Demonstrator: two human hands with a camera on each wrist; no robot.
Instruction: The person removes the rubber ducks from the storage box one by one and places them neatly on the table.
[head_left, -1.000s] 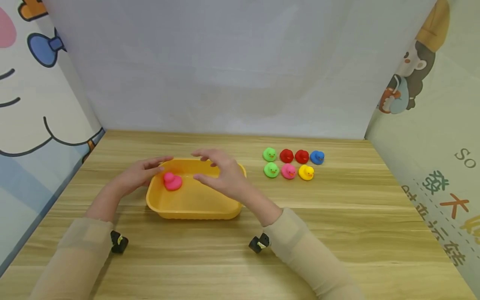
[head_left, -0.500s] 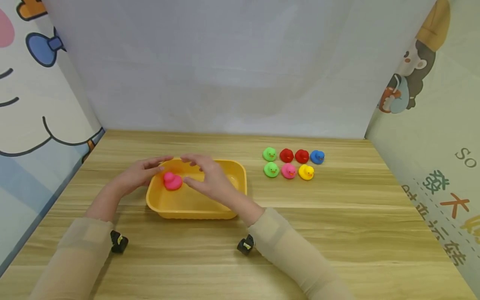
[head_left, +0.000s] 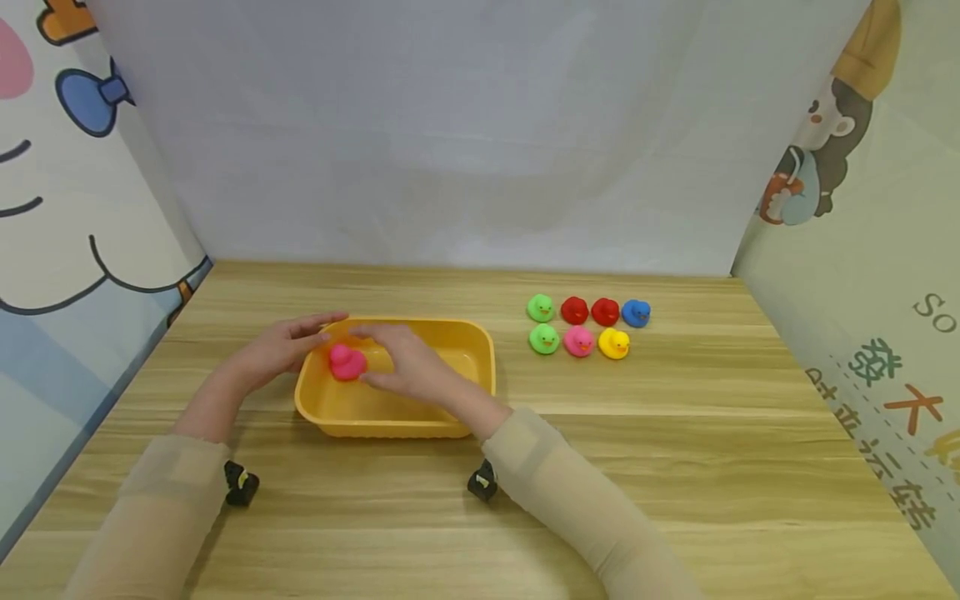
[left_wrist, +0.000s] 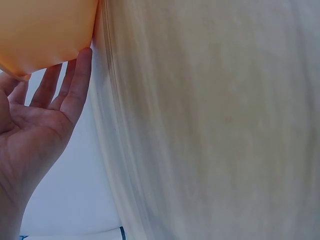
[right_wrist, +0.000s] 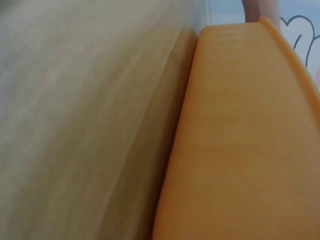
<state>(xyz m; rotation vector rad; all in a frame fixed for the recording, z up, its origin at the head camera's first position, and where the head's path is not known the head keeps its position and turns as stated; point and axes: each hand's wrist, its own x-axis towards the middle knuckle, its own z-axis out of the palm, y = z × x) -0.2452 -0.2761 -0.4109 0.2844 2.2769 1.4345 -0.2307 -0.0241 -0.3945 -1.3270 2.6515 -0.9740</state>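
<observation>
In the head view, a yellow plastic basin [head_left: 405, 429] stands on the wooden table with a pink rubber duck [head_left: 347, 363] inside, near its left end. My left hand [head_left: 273, 354] rests at the basin's left end. Straight fingers [left_wrist: 80, 85] touch the outer wall in the left wrist view, and the thumb lies at the rim. My right hand [head_left: 412, 367] reaches into the basin, thumb and index finger spread apart beside the duck's right side. Whether its thumb touches the duck, I cannot tell. The right wrist view has only the basin's outer side [right_wrist: 240, 130], not that hand's fingers.
Right of the basin, rubber ducks sit in two rows: two green [head_left: 543, 339], two red [head_left: 605, 312], one blue [head_left: 637, 313], another pink [head_left: 579, 341] and one yellow [head_left: 614, 343]. A white cloth [head_left: 480, 150] hangs behind the table [head_left: 675, 467]. Printed panels flank it.
My right hand has moved left and down over the basin, closer to the pink duck, and its thumb and index finger have come nearer together. The left hand keeps its place.
</observation>
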